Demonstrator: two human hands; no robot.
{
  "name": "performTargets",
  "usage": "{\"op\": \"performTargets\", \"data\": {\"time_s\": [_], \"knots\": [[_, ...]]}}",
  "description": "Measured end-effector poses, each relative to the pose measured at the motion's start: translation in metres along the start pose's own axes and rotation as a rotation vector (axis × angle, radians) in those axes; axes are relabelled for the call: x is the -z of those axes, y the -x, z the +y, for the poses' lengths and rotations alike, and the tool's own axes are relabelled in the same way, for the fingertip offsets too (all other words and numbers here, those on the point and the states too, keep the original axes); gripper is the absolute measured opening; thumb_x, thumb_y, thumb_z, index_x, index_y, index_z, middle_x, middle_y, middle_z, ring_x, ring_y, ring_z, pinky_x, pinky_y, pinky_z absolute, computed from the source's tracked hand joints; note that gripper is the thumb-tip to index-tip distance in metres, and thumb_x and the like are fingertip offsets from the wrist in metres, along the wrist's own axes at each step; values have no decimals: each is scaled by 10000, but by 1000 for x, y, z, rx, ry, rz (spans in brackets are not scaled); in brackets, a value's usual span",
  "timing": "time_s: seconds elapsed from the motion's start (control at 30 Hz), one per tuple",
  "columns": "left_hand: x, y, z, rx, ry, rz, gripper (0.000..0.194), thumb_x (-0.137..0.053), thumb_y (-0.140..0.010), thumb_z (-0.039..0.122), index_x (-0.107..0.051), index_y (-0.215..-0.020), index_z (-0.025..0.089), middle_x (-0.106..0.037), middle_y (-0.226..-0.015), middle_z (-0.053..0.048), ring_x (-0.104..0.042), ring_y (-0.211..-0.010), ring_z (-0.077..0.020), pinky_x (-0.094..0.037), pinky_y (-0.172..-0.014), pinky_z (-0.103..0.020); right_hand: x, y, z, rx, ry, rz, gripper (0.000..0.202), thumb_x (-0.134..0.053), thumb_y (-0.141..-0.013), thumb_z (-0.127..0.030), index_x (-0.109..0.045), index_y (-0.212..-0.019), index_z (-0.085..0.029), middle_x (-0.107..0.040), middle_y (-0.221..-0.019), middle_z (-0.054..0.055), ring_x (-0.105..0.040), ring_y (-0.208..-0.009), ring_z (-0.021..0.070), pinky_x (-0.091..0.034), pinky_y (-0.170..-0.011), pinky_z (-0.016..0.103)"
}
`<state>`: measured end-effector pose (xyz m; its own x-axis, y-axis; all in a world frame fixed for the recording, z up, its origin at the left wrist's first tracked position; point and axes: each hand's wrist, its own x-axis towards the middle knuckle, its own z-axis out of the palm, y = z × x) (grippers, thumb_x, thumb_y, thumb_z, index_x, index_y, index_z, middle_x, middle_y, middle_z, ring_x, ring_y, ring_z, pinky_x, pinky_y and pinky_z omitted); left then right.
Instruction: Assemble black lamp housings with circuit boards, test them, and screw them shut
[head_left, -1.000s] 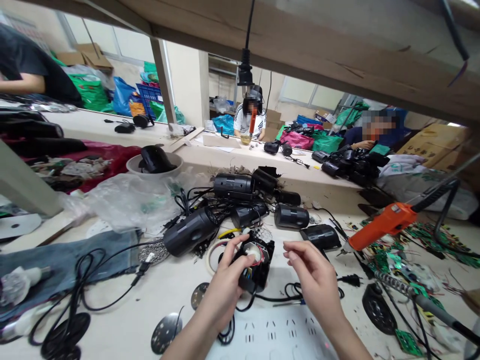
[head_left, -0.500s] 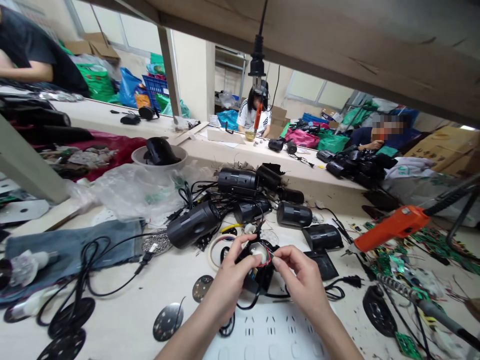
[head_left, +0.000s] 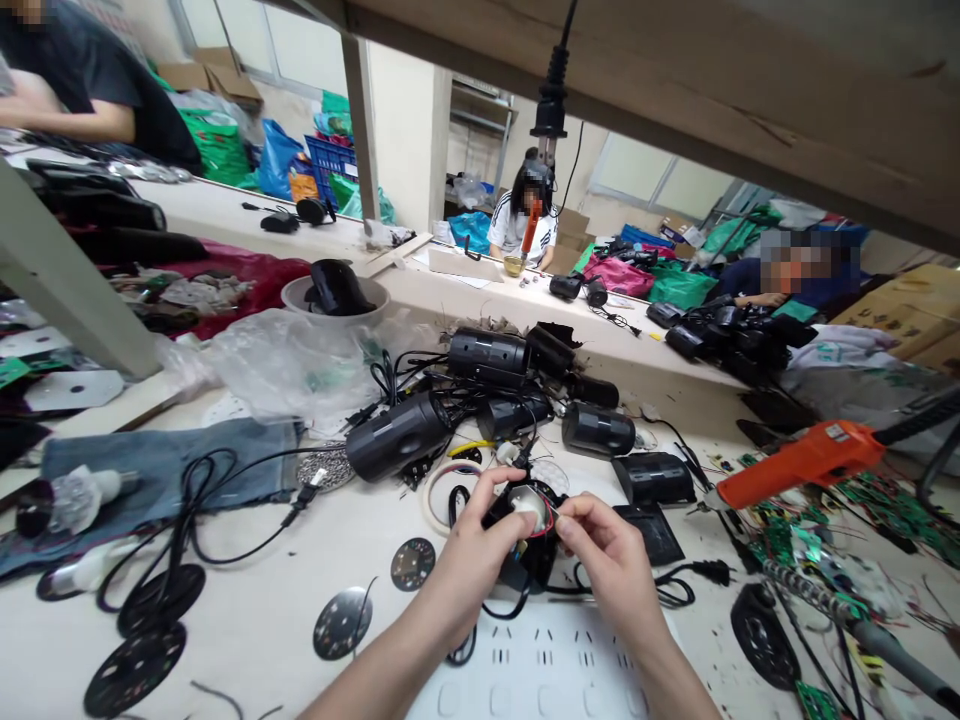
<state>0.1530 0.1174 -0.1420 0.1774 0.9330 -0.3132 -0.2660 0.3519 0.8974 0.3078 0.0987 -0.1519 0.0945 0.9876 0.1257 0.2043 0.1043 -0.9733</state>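
My left hand [head_left: 480,535] grips an opened black housing [head_left: 536,570], its thumb pressed on a whitish round part [head_left: 527,503] inside. A thin red wire [head_left: 549,522] curves around that part. At the housing's right rim, the thumb and fingers of my right hand [head_left: 609,540] pinch what looks like a thin wire, mostly covered by the fingertips. A black cord [head_left: 510,612] loops below the housing. Under both hands lies a white panel [head_left: 525,665] with slots and outlined squares.
Black cylindrical housings [head_left: 401,435] and cords crowd the table behind my hands. An orange electric screwdriver [head_left: 802,465] juts in from the right, above green circuit boards [head_left: 862,520]. A soldering iron [head_left: 862,635] lies lower right. Perforated black discs [head_left: 343,622] lie at left. Co-workers sit beyond.
The whole scene has shifted slightly rightward as my head turned a little. Both hands keep nearly the same hold on the housing, and the right fingers remain pinched at its rim.
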Motion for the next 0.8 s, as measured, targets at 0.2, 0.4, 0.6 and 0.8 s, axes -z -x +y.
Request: {"op": "performTargets", "data": {"time_s": [0.2, 0.4, 0.6, 0.8], "knots": [[0, 0, -1, -7, -19, 38, 426, -644, -636, 275, -629, -1061, 285, -672, -1008, -37, -569, -958, -257, -399, -854, -340, 3, 3, 1, 113, 132, -37, 190, -606, -879, -353, -616, -786, -187, -578, -717, 0, -510, -649, 127, -403, -587, 219], [1, 1, 1, -15, 7, -3, 438, -646, -671, 266, -635, -1108, 285, -671, -1065, -53, -588, -983, -264, -434, -839, -345, 2, 6, 5, 272, 263, -2, 76, -542, -937, -245, -613, -947, -218, -615, -791, -6, -565, -699, 123, -433, -629, 217], [5, 1, 5, 72, 165, -35, 703, -729, -632, 263, -531, -1301, 342, -671, -1131, -43, -611, -1001, -247, -444, -827, -326, 3, 5, -5, 503, 336, -81, 244, -473, -949, -100, -631, -1081, -231, -557, -831, 11, -552, -750, 124, -435, -659, 231], [11, -2, 3, 186, 346, -56, 615, -825, -595, 356, -632, -1170, 258, -729, -951, -35, -640, -891, -196, -455, -782, -277, 1, 11, -17, 608, 358, -86, 271, -456, -927, -39, -625, -1066, -200, -556, -848, 38, -559, -787, 149, -455, -675, 261]]}}
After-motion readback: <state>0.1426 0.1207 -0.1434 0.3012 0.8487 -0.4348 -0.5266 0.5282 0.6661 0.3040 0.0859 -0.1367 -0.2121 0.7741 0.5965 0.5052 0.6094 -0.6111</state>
